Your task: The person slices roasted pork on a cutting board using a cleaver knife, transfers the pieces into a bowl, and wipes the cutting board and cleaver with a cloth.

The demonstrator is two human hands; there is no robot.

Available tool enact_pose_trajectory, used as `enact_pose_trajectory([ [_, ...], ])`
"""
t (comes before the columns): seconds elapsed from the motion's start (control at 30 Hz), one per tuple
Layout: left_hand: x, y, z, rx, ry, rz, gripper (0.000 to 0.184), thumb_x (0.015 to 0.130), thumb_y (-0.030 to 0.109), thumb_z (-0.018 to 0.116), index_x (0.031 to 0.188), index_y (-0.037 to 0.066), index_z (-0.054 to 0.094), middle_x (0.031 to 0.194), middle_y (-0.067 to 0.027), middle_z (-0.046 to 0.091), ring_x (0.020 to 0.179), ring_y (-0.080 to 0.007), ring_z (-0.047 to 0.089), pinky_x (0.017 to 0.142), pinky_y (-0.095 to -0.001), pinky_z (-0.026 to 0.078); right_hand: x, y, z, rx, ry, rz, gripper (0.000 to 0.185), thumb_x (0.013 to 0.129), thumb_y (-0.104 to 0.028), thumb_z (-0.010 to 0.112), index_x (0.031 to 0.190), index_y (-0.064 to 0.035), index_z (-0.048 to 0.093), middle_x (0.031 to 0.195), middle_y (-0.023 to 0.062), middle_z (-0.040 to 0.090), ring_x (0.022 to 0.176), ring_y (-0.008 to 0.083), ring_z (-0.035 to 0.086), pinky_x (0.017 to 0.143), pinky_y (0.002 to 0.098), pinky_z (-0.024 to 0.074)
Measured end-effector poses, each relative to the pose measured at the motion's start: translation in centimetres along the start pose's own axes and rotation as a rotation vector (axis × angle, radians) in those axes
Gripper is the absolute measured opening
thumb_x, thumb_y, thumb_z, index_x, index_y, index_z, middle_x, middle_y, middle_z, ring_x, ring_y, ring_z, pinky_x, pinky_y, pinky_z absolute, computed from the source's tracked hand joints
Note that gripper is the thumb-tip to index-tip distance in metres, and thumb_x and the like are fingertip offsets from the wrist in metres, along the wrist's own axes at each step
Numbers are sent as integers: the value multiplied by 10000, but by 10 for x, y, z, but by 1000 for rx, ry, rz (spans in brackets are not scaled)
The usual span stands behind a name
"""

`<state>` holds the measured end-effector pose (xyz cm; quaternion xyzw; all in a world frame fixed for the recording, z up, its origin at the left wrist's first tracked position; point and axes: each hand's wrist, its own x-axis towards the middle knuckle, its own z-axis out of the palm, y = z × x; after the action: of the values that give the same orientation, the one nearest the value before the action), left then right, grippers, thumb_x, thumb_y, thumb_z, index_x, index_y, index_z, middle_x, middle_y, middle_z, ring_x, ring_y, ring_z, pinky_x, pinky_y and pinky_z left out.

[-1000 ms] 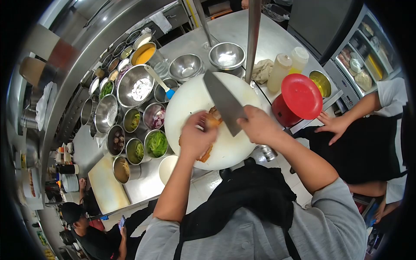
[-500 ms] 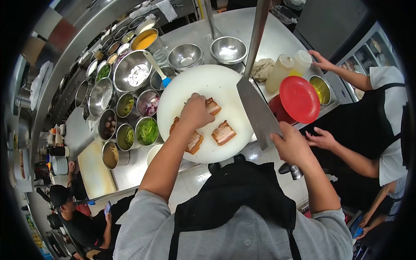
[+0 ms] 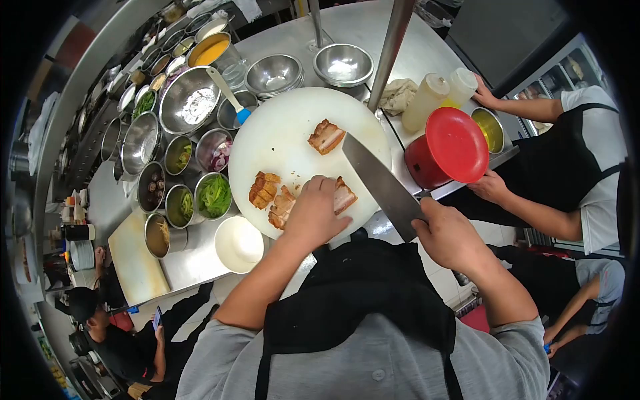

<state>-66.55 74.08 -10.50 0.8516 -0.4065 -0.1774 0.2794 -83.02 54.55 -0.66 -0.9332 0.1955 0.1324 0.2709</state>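
Pieces of roasted pork belly lie on a round white cutting board. Near the board's front edge, the fingers of my left hand close around one pork belly piece, covering part of it. Just left of that hand is a sliced pork belly piece, and farther left sits a browned, sliced portion. Another pork belly piece rests toward the back. My right hand grips a broad kitchen knife, its blade slanting over the board's right side with the tip close to that back piece.
Metal containers of greens and onions stand left. A blue-tipped brush lies across bowls beside the board. A white tub sits front left. At right are squeeze bottles, a red container and a co-worker's hand.
My left hand has moved from the back pork piece to the one near the front edge. The knife has tilted lower over the board. The co-worker's nearer hand has reached the red container.
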Motion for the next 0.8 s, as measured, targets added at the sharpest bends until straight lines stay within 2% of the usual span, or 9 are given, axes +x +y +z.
enact_pose_trajectory([
  [0.03,3,-3,14,10,59,-22,636,693,252,847,1182,-58,583,1179,-215,594,1124,-374,573,980,-442,473,0,0,3,-24,26,-62,206,935,-170,589,947,23,517,777,264,658,799,465,656,736,550,512],
  [0.2,-17,10,13,-44,234,-87,606,698,264,840,1148,-49,581,1147,-213,579,1101,-383,569,960,-444,477,-3,-17,-2,-130,-34,-43,194,938,-170,580,969,15,530,777,248,672,776,446,672,716,536,530],
  [0.33,-25,-8,15,-18,240,-50,562,693,267,836,1098,-34,591,1113,-199,573,1068,-377,573,929,-439,484,-6,-32,-5,-220,-152,-40,190,935,-161,553,1002,15,532,795,236,686,780,418,690,701,520,538],
  [0.4,-16,-11,14,-1,240,85,500,690,256,825,1037,-21,596,1072,-190,569,1031,-373,571,885,-440,491,-6,-36,-5,-264,-186,-35,183,929,-148,539,1011,16,531,802,235,690,783,411,694,698,514,539],
  [0.7,-3,-16,23,-42,188,32,421,701,229,792,972,-34,608,986,-203,604,952,-387,602,836,-454,500,-5,-57,-13,-364,-321,25,206,884,-74,512,1055,38,531,834,222,703,810,396,707,706,484,556],
  [0.8,-2,-19,26,-44,198,35,419,701,222,792,973,-43,616,982,-206,613,948,-390,607,840,-455,505,1,-60,-13,-355,-317,-30,203,880,-57,516,1053,47,531,839,219,705,821,392,710,710,476,562],
])
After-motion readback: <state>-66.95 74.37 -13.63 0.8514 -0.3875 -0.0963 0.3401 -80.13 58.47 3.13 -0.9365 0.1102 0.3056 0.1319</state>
